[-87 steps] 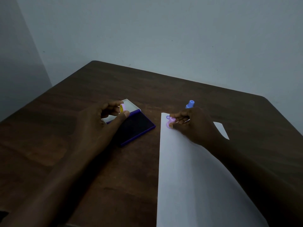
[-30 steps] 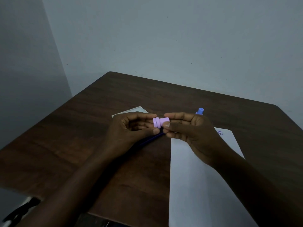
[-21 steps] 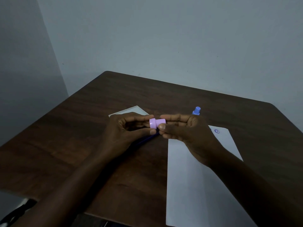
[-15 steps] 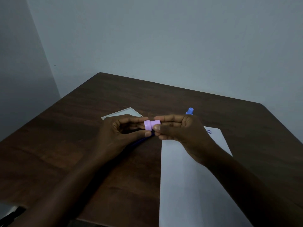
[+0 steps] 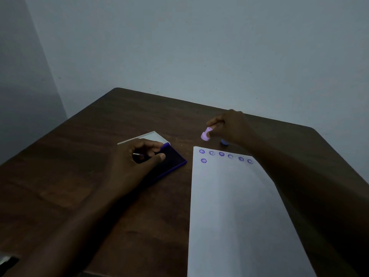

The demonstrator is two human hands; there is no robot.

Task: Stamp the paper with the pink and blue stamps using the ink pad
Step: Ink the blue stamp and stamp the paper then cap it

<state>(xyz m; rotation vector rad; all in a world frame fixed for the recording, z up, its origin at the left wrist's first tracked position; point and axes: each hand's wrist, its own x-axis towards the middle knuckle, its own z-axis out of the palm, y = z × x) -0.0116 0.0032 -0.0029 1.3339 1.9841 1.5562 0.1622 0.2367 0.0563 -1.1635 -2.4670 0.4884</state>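
Observation:
A white sheet of paper (image 5: 235,206) lies on the right of the dark wooden table (image 5: 79,176). It carries a row of several purple prints along its top edge and one more print under the leftmost. My right hand (image 5: 231,126) is beyond the paper's top edge and pinches the pink stamp (image 5: 206,134) just above the table. The blue stamp (image 5: 224,142) stands on the table under that hand, mostly hidden. My left hand (image 5: 139,156) rests over the open purple ink pad (image 5: 173,160), its fingers curled and apart with nothing in them.
The ink pad's pale lid (image 5: 147,136) lies flipped open behind the pad. A small dark and white object (image 5: 6,262) shows at the bottom left corner. A grey wall rises right behind the table's far edge.
The hands, joined on the pink stamp over the ink pad, have separated. My right hand carried the stamp to the far side of the paper; my left hand dropped onto the ink pad.

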